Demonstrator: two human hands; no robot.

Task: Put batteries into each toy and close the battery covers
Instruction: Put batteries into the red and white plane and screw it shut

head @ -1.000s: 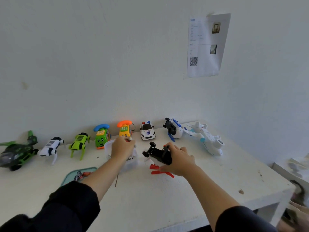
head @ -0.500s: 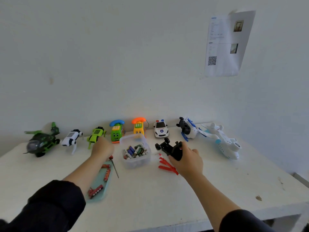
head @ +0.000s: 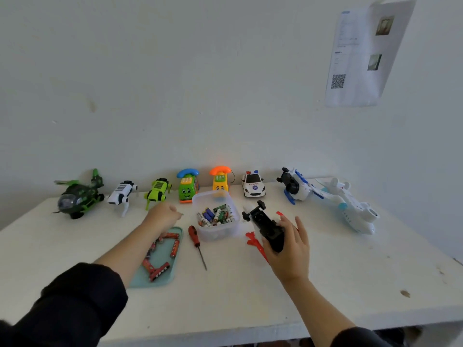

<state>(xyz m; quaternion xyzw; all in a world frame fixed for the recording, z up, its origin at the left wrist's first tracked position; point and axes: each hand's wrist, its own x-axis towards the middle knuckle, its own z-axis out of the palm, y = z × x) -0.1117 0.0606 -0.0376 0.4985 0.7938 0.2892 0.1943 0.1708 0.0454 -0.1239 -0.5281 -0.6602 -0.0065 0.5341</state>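
**Two hands working at a white table lined with toys**

A person is reaching both arms, in dark sleeves, over a white table point(head: 325, 284). The right hand point(head: 288, 246) is holding a black toy vehicle point(head: 265, 225) upside down, just above the tabletop, with the thumb and palm wrapped round its near end and the fingers spreading loosely behind it. Red toy parts point(head: 254, 242) are lying on the table directly under that hand.

The left hand point(head: 162, 217) is hovering over the far end of a teal tray point(head: 160, 281), its fingers curling into a loose fist; whether it is pinching anything, I cannot tell. Red batteries point(head: 156, 267) are lying scattered in the tray. A red-handled screwdriver point(head: 196, 242) is lying between the tray and a clear plastic tub point(head: 215, 231), which is holding mixed batteries point(head: 216, 216).

Along the wall, from left to right, are standing a green helicopter point(head: 79, 196), a white robot dog point(head: 121, 194), a green robot dog point(head: 157, 191), a green toy phone point(head: 188, 186), a yellow toy phone point(head: 220, 181), a police car point(head: 253, 187), a blue and white helicopter point(head: 297, 187) and a white aeroplane point(head: 350, 206). A printed sheet point(head: 360, 53) is hanging on the wall at upper right.
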